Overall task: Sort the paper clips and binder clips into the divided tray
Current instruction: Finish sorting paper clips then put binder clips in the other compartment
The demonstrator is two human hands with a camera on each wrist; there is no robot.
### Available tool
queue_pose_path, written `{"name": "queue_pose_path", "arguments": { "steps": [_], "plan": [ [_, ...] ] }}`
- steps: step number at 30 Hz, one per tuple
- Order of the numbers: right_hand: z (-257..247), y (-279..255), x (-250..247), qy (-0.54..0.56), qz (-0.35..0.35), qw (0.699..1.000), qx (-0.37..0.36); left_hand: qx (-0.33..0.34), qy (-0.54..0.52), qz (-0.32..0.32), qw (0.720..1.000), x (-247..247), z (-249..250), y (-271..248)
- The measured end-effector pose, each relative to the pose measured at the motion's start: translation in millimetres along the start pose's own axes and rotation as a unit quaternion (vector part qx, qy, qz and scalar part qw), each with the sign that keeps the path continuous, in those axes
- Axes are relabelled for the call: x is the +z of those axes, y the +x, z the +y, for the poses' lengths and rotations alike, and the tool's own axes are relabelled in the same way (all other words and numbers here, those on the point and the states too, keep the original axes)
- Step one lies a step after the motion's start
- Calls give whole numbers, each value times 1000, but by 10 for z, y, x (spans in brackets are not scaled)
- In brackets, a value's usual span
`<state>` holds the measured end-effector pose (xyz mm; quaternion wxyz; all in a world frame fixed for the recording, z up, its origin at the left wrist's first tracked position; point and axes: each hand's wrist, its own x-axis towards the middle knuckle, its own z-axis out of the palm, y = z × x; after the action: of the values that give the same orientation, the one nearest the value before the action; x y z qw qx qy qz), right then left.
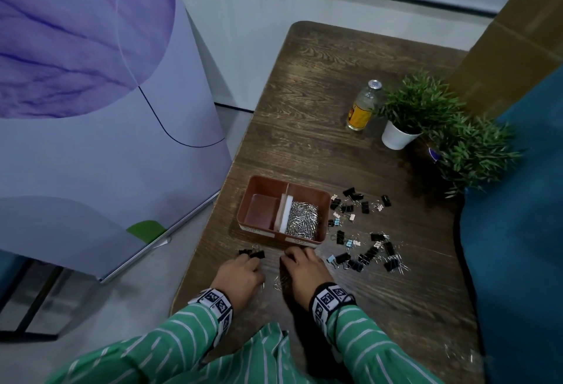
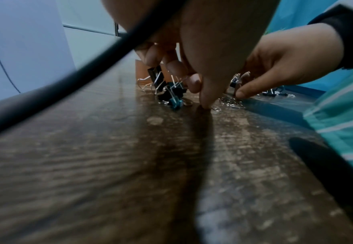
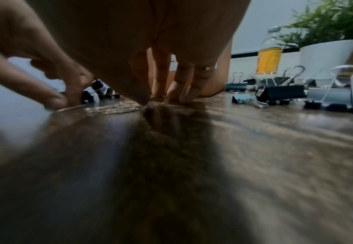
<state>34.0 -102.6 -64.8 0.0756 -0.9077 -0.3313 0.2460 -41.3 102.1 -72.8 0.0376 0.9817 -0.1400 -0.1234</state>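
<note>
Head view: both hands sit just in front of the divided tray (image 1: 283,200); paper clips (image 1: 303,220) fill its right compartment, binder clips (image 1: 362,231) lie scattered to its right.

Left wrist view: the left hand (image 2: 192,54) pinches a black binder clip (image 2: 155,75), thumb touching the table (image 2: 108,165).

Right wrist view: the right hand (image 3: 150,49) has its fingertips (image 3: 186,97) pressed together on the table beside loose paper clips (image 3: 113,108).

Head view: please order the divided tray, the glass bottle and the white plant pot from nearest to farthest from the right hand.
Measured from the right hand:
1. Divided tray, just beyond the fingers, slightly left.
2. and 3. Glass bottle and white plant pot, both far back on the table to the right; the bottle stands left of the pot, and their distances are too close to call.
</note>
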Motion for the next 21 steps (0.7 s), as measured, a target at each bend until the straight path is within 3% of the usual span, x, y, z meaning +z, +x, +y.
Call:
{"name": "queue_pose_path", "arguments": {
  "steps": [6, 11, 16, 21],
  "plan": [
    [31, -194, 100, 10, -26, 999, -15, 24, -29, 34, 999, -103, 119, 125],
    [211, -435, 111, 85, 27, 992, 85, -23, -127, 85, 988, -104, 89, -266],
    [3, -342, 144, 88, 8, 989, 117, -136, -163, 2, 977, 42, -96, -418],
    [-225, -151, 209, 116, 36, 987, 101, -161, -161, -61, 972, 30, -154, -239]
  ]
}}
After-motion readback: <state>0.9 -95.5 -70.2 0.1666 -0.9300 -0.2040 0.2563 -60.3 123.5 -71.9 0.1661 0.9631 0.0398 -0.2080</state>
